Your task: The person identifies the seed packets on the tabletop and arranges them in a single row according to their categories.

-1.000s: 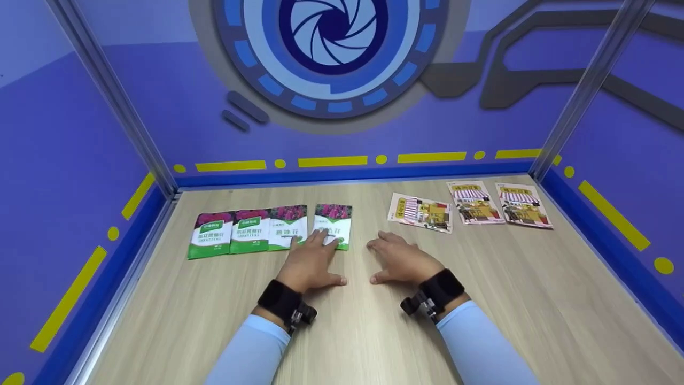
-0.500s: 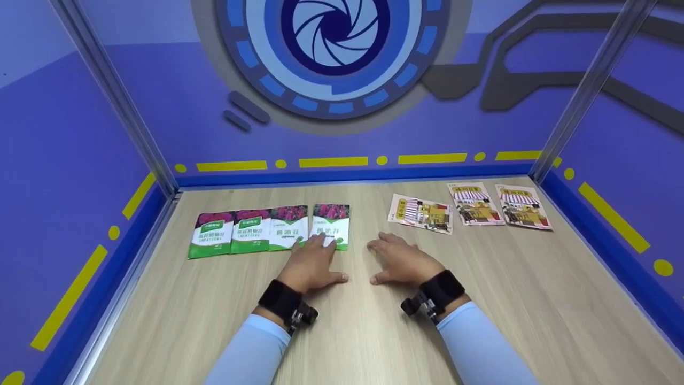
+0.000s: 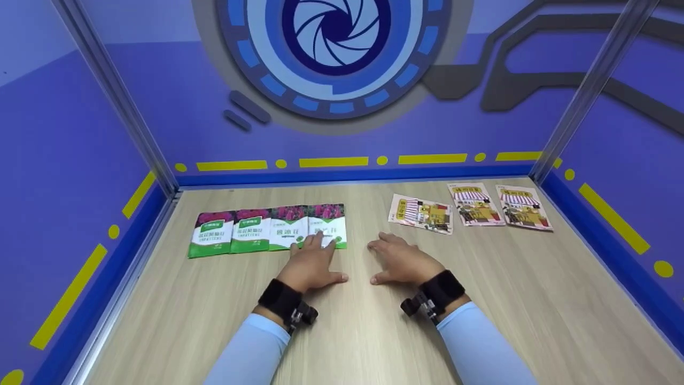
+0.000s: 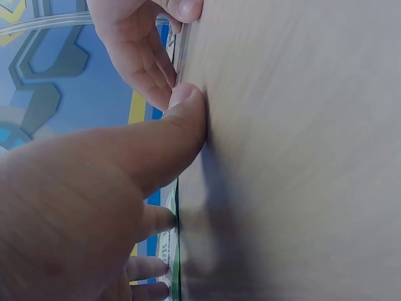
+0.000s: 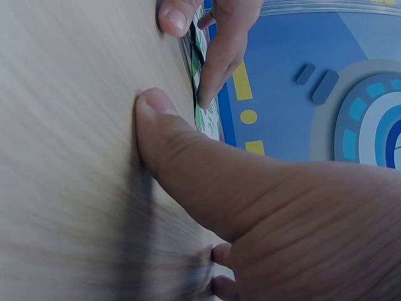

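On the table's left side, several flower seed packets lie in a row: two impatiens packets (image 3: pixel 211 233) with green labels, then a white-and-green packet (image 3: pixel 287 230) and a matching seed packet (image 3: pixel 332 216) at the right end. My left hand (image 3: pixel 311 266) has its fingers spread, fingertips pressing the lower part of that end packet; its thumb (image 4: pixel 183 110) touches the wood. The end packet now meets its neighbour's edge. To the right, my right hand (image 3: pixel 403 260) rests on the table, fingers relaxed and holding nothing, its thumb (image 5: pixel 156 113) on the wood.
Farther right lie three pale packets printed with a striped shop awning: one turned sideways (image 3: pixel 421 214), one nearly upright (image 3: pixel 475 204) and one slightly tilted (image 3: pixel 524 207). Blue panels (image 3: pixel 342 144) wall the wooden table (image 3: pixel 534 299) at the back and sides.
The end seed packet has slid left under my left fingertips, and the gap to its neighbour has closed. My right hand has stayed in place.
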A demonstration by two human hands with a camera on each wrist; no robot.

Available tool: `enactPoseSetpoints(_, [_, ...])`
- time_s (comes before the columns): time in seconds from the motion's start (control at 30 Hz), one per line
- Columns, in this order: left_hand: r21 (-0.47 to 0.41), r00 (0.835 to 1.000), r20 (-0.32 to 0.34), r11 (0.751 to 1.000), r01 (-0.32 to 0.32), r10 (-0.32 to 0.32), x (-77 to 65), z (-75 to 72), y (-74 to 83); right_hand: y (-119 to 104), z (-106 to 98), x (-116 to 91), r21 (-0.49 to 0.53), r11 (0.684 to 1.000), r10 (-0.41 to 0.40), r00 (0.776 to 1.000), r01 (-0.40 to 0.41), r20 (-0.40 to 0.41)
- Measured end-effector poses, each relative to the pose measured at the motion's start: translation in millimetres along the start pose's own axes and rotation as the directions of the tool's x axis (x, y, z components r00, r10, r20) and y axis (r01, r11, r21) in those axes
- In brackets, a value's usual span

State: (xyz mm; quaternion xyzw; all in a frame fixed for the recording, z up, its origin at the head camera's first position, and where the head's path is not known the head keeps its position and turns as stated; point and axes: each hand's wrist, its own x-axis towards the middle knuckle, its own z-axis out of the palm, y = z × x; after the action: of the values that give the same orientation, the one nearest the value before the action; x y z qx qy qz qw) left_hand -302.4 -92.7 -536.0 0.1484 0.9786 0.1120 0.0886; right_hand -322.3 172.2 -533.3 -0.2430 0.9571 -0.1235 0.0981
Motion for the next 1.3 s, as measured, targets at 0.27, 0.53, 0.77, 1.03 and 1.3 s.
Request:
enactPoseSetpoints(0.27, [0.020, 0.999, -0.028, 1.000, 0.018, -0.017, 2.2, -1.2, -0.5, -1, -1, -1, 0.030, 1.000, 0.008, 1.000, -0.008, 0.003])
enactPoseSetpoints(0.53, [0.025, 0.999, -0.035, 0.999, 0.031, -0.031, 1.8, -2.5, -1.8, -2, 0, 0, 0.038, 0.999, 0.021, 1.000, -0.020, -0.001])
enactPoseSetpoints(0.77, [0.020, 0.999, -0.043, 1.000, 0.001, 0.000, 1.2, -2.0, -2.4, 1, -2, 1, 0.054, 0.998, 0.027, 0.999, -0.027, 0.018])
enactPoseSetpoints(1.03, [0.008, 0.999, -0.040, 1.000, -0.003, 0.004, -1.1, -2.2, -0.7, 31, -10, -3, 0.037, 0.993, 0.113, 0.984, -0.109, -0.138])
enactPoseSetpoints(1.3, [-0.006, 0.999, -0.047, 1.000, -0.018, 0.018, -2.3, -4.1, -1.1, 73, -12, -4, 0.035, 0.941, 0.337, 0.928, -0.336, -0.158])
